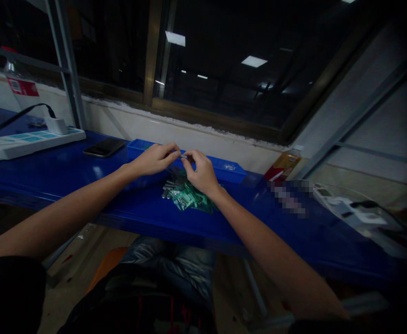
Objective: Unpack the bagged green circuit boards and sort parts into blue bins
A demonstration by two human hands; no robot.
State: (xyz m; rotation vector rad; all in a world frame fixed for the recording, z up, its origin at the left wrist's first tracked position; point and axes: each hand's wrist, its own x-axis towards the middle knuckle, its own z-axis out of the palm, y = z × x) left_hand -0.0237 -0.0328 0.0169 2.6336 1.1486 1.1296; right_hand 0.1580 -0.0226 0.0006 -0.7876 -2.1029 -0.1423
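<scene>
Fingertips of my left hand (pixel 156 158) and my right hand (pixel 202 172) meet over the blue tray, both closed in a pinch. Between them is a small silvery metal piece (pixel 183 157), mostly covered by the fingers. Just below, on the blue table, lies a pile of green-tinted clear plastic bags (pixel 189 198). Several small grey metal cylinders (pixel 167 189) lie at the left of that pile. Behind the hands stretches a long shallow blue tray (pixel 229 172), with a small clear packet (pixel 228 166) at its right end.
A dark phone (pixel 105 147) and a white power strip (pixel 36 143) lie to the left, near a red-labelled bottle (pixel 20 86). A drink bottle (pixel 285 163) and another power strip (pixel 356 215) are at the right. The blue table's (pixel 133 218) front edge runs before my lap.
</scene>
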